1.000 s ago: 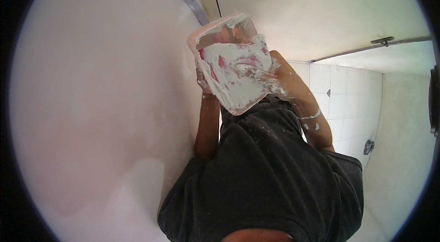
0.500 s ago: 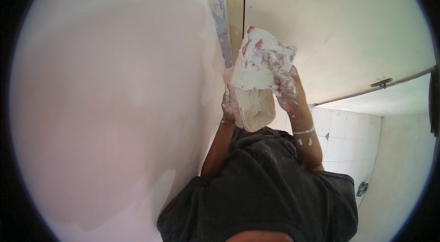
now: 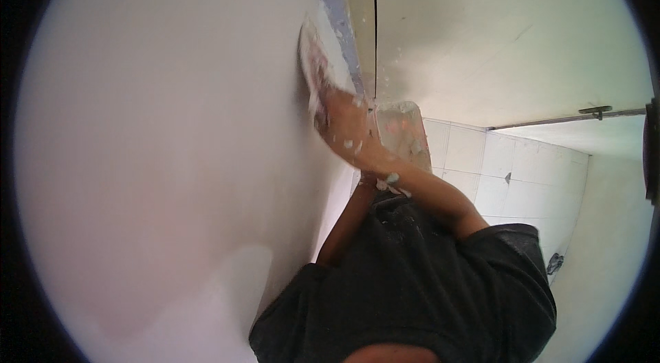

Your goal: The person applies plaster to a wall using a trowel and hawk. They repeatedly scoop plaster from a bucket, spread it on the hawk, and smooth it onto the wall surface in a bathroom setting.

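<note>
The thin, flat plate smeared with white paste [image 3: 307, 47] is up against the pale pinkish-white wall [image 3: 172, 136], just beside the wall's purple-grey edge strip [image 3: 343, 33]. You see it nearly edge-on and blurred, so its exact contact along the wall is hard to tell. The step in hand looks like a pass of the plate over the surface; a good next move would call for even pressure and a low, steady angle near that edge.

Your right hand [image 3: 333, 98] has its grip closed on the plate, though blur hides how each finger sits. White flecks dot your right forearm [image 3: 430, 191], which crosses in front of your left forearm [image 3: 344, 225].

Beyond that crossing is the pinkish, paste-streaked rectangular plastic tub [image 3: 407, 130], tilted, with its lower part covered. Your left hand is mostly hidden there, so you cannot tell how far its grip is open; the tub's position suggests that hand supports it.

Farther right are a cream-coloured flat panel [image 3: 481, 33] with a dark metal latch [image 3: 595, 111], and square white tiles [image 3: 498, 163].
</note>
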Demonstrator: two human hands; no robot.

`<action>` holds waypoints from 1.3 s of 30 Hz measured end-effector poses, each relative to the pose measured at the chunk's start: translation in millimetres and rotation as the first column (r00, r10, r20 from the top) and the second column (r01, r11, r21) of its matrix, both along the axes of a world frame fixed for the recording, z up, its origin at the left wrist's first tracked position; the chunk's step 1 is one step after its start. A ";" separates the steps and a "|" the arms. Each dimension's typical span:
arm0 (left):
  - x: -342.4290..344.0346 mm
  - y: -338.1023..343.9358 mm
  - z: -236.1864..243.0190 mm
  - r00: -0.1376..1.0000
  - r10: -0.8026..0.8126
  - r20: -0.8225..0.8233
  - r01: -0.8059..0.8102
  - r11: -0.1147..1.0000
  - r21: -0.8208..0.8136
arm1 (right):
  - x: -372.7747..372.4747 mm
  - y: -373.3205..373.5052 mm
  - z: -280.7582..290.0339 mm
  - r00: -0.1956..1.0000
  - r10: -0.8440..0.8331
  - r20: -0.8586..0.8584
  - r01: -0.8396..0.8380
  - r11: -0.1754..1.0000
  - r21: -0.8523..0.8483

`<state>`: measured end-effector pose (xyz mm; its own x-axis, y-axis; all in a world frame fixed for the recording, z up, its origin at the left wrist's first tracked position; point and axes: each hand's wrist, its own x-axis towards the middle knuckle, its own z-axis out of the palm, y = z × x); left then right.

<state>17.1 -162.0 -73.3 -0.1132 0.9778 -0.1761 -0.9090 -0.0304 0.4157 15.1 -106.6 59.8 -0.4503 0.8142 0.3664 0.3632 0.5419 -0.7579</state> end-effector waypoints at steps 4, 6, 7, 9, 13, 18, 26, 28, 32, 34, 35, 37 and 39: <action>15.4 -0.6 -10.6 0.999 -0.022 -0.029 0.020 0.997 -0.071 | 37.4 -40.0 2.6 0.983 0.183 0.005 -0.182 0.983 -0.037; 24.2 -4.2 -19.8 1.000 -0.016 -0.022 0.014 0.996 -0.088 | 50.1 -43.7 -36.3 0.981 0.159 -0.115 -0.169 0.982 -0.080; 26.6 -6.9 -14.2 0.999 -0.012 -0.044 0.007 0.994 -0.111 | 50.4 -45.2 -67.3 0.987 0.080 -0.136 -0.098 0.986 -0.134; 32.2 -15.1 -29.2 1.000 0.014 -0.028 -0.018 0.988 -0.151 | 50.2 -18.2 -134.9 0.975 -0.221 0.017 0.220 0.960 -0.174; 37.2 -53.1 -56.4 0.984 0.157 -0.078 -0.172 0.955 -0.243 | 47.9 77.6 -99.3 0.990 -0.130 -0.046 0.106 0.930 -0.353; 52.8 -94.6 -23.4 0.969 0.245 -0.021 -0.245 0.949 -0.198 | 42.4 81.7 -30.5 0.676 0.015 -0.736 -0.375 0.867 -0.327; 69.5 -120.6 4.1 0.910 0.410 -0.061 -0.414 0.886 -0.211 | 36.3 81.8 75.8 0.894 -0.053 -0.445 0.183 0.950 0.254; 69.5 -124.3 6.3 0.904 0.385 -0.185 -0.421 0.878 -0.229 | 0.5 75.3 57.0 0.971 -0.239 -0.020 0.233 0.923 0.307; 61.0 -143.8 -4.6 0.894 0.417 -0.163 -0.446 0.867 -0.225 | 1.3 2.1 30.7 0.999 0.029 -0.021 -0.026 0.989 0.145; 53.8 -155.1 -35.0 0.882 0.441 -0.168 -0.471 0.847 -0.246 | 42.3 -28.6 42.7 0.973 0.197 -0.116 -0.188 0.978 0.091; 52.8 -153.4 -22.4 0.874 0.424 -0.238 -0.479 0.834 -0.275 | 55.8 -29.1 44.8 0.918 0.269 -0.291 -0.276 0.961 0.019; 56.7 -141.2 8.9 0.854 0.375 -0.360 -0.491 0.811 -0.319 | 53.0 2.1 19.4 0.938 0.013 -0.346 -0.125 0.945 -0.302; 48.3 -145.6 -4.8 0.912 0.336 -0.236 -0.400 0.860 -0.318 | 36.7 41.1 1.7 0.865 -0.313 -0.391 0.109 0.880 -0.463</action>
<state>65.4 -307.5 -78.1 -0.5109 0.7352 -0.4455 -0.7764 -0.1722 0.6062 51.9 -65.4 61.6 -0.1219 0.9884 0.0907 0.0027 0.0917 -0.9958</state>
